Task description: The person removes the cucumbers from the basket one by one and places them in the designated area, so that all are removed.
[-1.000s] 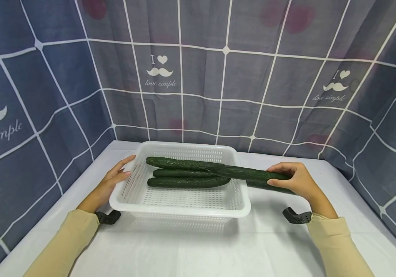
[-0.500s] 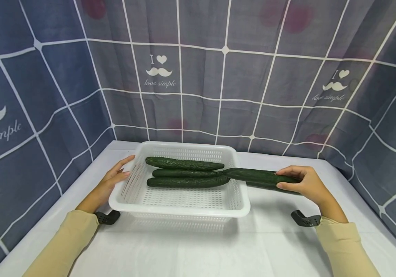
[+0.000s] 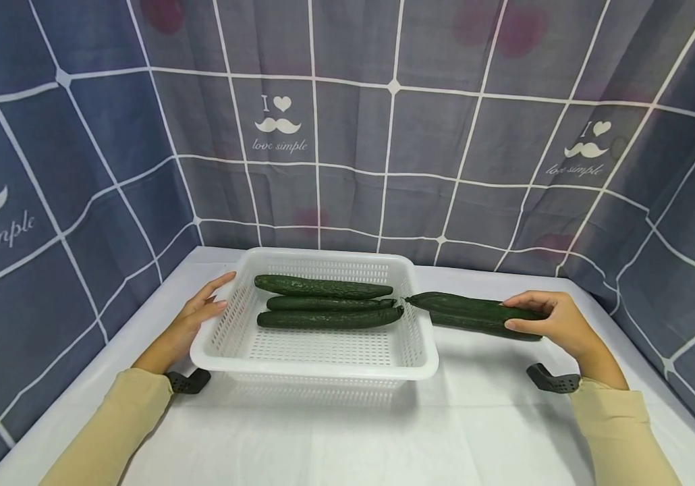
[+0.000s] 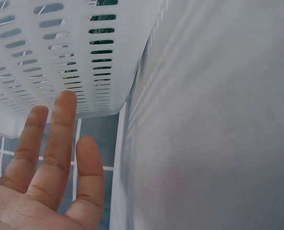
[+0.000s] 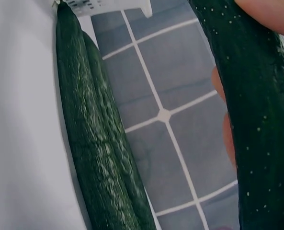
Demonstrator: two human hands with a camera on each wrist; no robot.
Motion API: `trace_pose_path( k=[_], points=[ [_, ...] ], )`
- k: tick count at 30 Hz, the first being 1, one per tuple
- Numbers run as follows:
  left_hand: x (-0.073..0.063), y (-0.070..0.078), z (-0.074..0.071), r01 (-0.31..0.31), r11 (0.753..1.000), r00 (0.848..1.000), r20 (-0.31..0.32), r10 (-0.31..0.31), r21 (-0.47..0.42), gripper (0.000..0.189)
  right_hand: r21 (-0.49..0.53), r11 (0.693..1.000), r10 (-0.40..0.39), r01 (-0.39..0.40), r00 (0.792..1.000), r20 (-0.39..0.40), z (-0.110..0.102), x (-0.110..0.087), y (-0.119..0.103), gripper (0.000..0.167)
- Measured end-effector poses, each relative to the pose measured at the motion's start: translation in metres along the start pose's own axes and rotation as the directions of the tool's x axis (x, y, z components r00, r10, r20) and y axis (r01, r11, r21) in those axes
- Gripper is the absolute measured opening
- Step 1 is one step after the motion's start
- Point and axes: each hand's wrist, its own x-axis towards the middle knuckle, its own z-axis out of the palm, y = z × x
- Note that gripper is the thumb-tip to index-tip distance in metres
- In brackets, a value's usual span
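A blue-grey gridded curtain (image 3: 353,125) printed with white moustaches (image 3: 278,126) hangs around a white table (image 3: 384,439).

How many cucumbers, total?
6. Back cucumber, middle cucumber and front cucumber in the white basket; held cucumber in the right hand; near cucumber and far cucumber side by side on the table, both distinguishable only in the right wrist view. Others may be hidden.
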Motion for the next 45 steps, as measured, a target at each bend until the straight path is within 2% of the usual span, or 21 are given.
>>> trace_pose_path(
  k=[6,14,21,26,37,45],
  points=[
    [-0.001,0.001,-0.001,-0.007,1.000,1.000,0.004,0.007,-0.015,0.059,0.001,1.000,0.010,-0.010,1.000,-0.006,-0.009,0.000,0.011,0.033],
    [-0.001,0.002,-0.002,0.010,1.000,1.000,0.005,-0.010,0.018,0.056,-0.009,0.999,0.043,-0.043,0.999,-0.006,-0.017,-0.003,0.024,0.034],
    [-0.001,0.004,-0.002,0.014,0.999,1.000,-0.002,-0.014,0.045,0.057,-0.022,0.992,0.125,-0.125,0.992,0.001,-0.022,-0.011,0.037,0.031],
    [-0.001,0.002,-0.003,0.002,1.000,1.000,0.003,-0.002,0.029,0.058,-0.009,0.987,0.161,-0.161,0.987,-0.004,-0.025,-0.015,0.046,0.031],
    [0.000,0.002,-0.001,0.004,1.000,1.000,0.006,-0.004,0.017,0.056,-0.006,0.974,0.225,-0.225,0.974,0.036,-0.015,-0.013,0.060,0.030],
    [0.001,0.000,0.000,-0.011,1.000,1.000,0.011,0.011,0.008,0.057,-0.067,0.978,0.202,-0.198,0.979,0.043,-0.007,-0.012,0.062,0.029]
  ],
)
